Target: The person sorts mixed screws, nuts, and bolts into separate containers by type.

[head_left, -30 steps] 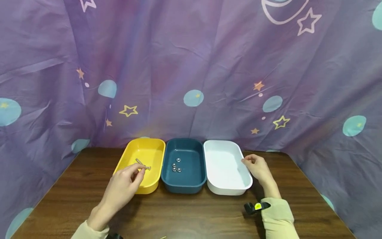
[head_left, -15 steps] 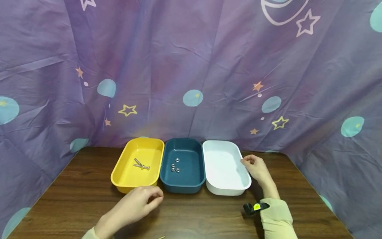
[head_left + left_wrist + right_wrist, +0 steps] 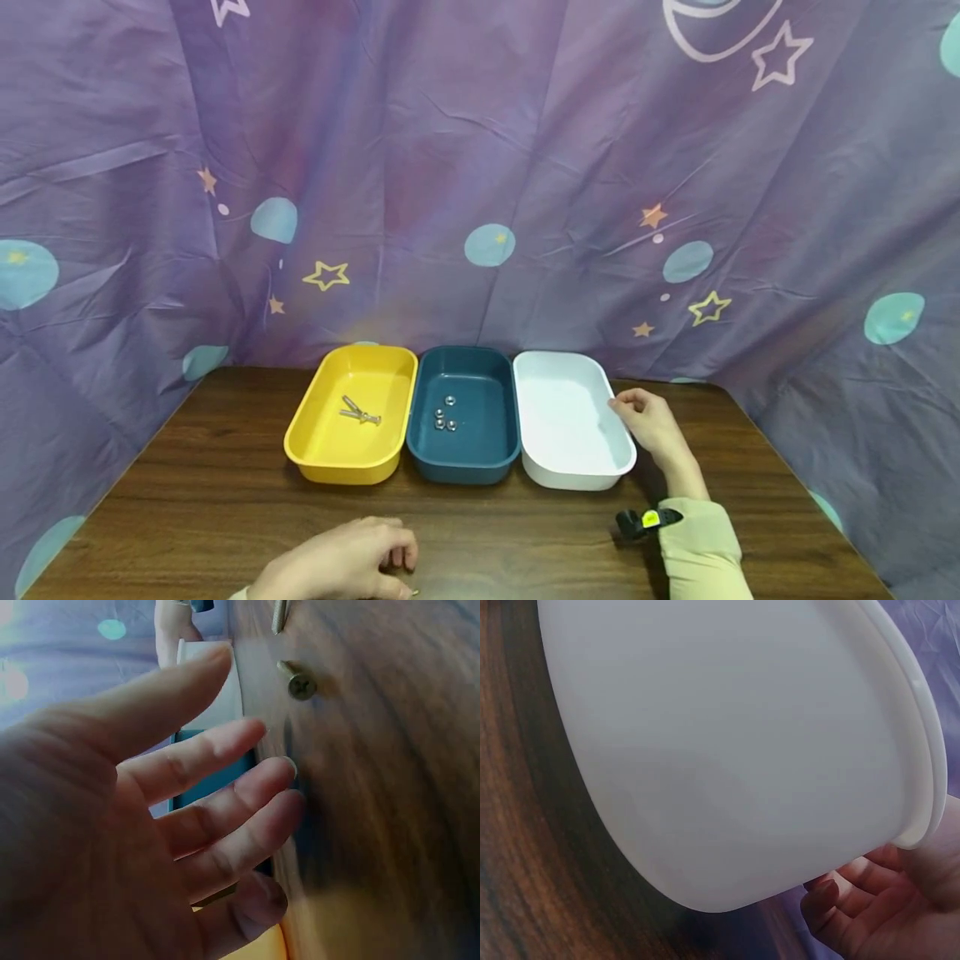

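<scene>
My left hand (image 3: 345, 560) is low over the near part of the table, fingers spread and slightly bent, with nothing held. In the left wrist view a brass screw (image 3: 301, 686) with a cross-slot head lies on the wood just beyond the thumb and index fingertips, and part of a second brass screw (image 3: 280, 616) shows above it. On the right, my right hand (image 3: 651, 423) pinches the right rim of the white tray (image 3: 570, 417); in the right wrist view its other fingers (image 3: 825, 896) curl outside the tray wall.
A yellow tray (image 3: 307, 425) holds crossed silver bolts (image 3: 360, 414). Between it and the white tray stands a dark blue tray (image 3: 463, 473) with several nuts (image 3: 450, 401). A purple patterned curtain (image 3: 420, 167) hangs behind the wooden table (image 3: 510, 542).
My left hand has let go of a bolt in the yellow tray and come back toward the table's near side, its fingers loosening. The right hand stays at the white tray.
</scene>
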The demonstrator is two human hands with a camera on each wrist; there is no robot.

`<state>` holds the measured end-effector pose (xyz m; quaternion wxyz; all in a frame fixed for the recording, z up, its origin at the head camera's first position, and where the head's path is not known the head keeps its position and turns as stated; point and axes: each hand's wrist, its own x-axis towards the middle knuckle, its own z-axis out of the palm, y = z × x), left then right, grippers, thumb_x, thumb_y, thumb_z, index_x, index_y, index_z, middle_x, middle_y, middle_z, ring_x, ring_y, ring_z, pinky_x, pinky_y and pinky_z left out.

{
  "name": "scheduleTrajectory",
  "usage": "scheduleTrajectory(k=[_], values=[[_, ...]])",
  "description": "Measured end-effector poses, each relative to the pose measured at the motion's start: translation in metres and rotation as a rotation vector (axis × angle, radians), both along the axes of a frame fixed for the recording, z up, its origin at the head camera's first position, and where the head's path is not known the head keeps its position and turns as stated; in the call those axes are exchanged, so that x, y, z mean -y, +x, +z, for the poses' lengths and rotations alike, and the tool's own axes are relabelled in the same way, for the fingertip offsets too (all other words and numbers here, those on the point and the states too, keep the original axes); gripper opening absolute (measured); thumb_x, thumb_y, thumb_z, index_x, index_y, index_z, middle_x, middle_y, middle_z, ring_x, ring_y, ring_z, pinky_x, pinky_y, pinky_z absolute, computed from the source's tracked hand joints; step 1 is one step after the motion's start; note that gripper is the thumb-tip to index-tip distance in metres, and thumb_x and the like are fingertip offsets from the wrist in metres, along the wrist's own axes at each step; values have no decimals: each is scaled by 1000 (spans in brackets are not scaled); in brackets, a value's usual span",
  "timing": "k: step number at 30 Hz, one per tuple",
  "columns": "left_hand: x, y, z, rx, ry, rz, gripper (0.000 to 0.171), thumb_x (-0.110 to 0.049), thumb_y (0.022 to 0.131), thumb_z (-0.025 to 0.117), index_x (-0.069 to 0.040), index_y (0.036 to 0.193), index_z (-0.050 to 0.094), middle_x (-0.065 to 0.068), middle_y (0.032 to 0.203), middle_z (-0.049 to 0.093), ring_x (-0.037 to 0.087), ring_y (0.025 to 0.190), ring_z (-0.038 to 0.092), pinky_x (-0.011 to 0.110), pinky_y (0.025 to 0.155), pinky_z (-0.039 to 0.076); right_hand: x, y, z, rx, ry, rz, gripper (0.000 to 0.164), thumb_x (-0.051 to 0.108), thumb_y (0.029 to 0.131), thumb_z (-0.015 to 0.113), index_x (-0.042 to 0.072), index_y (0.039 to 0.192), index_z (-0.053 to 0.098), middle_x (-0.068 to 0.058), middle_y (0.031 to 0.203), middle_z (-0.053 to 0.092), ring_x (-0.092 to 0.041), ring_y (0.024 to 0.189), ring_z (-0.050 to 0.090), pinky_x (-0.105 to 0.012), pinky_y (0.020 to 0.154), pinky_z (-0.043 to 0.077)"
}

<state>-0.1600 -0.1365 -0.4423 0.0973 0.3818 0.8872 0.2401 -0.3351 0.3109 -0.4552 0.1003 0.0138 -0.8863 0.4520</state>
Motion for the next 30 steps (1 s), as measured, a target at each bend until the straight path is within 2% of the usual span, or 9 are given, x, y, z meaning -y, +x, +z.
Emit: scheduleTrajectory(k=[4,7,10,18,21,24,30], values=[[0,2,-5,-75,-16,-45,20,-27,78,80,-25,85,61,-21,81,44,-4,75,42,17,69,38,0,1,0,-1,-8,-3,26,17,95,63,-7,102,61,-5,75,56,-14,68,51,-26,57,43],[0,4,-8,-102,-18,-60,23,-30,75,81,-26,83,60,-20,79,43,-5,75,41,15,67,36,1,2,1,-6,-14,-2,25,17,95,63,-7,102,61,-5,75,56,-14,68,51,-26,57,43],[-1,4,-10,-84,-27,-54,23,-28,74,81,-27,81,59,-20,78,42,-4,75,40,15,67,35,1,3,1,-3,-26,5,26,17,95,63,-8,102,61,-5,76,56,-14,68,51,-26,57,42],[-2,3,-10,3,-23,-19,20,-14,77,78,-25,76,62,-19,77,43,-4,74,41,16,67,37,2,3,2,2,-50,6,26,17,95,63,-7,103,61,-5,77,57,-13,69,51,-25,58,43],[-1,2,-10,10,2,-25,19,-12,76,78,-24,73,64,-19,77,44,-5,74,42,16,67,37,3,3,2,6,-50,8,27,18,95,63,-8,104,60,-5,78,57,-13,69,52,-25,58,44],[1,1,-12,-14,26,-44,17,-13,74,78,-24,72,66,-20,76,46,-5,73,43,15,66,36,4,4,2,9,-52,13,28,19,96,63,-8,105,60,-5,79,58,-12,69,52,-25,58,44],[1,-2,-10,5,13,-54,15,-17,76,79,-24,71,66,-20,76,46,-5,73,43,14,66,35,3,3,2,-3,-53,24,27,16,96,62,-9,105,60,-4,79,58,-12,69,52,-25,58,44]])
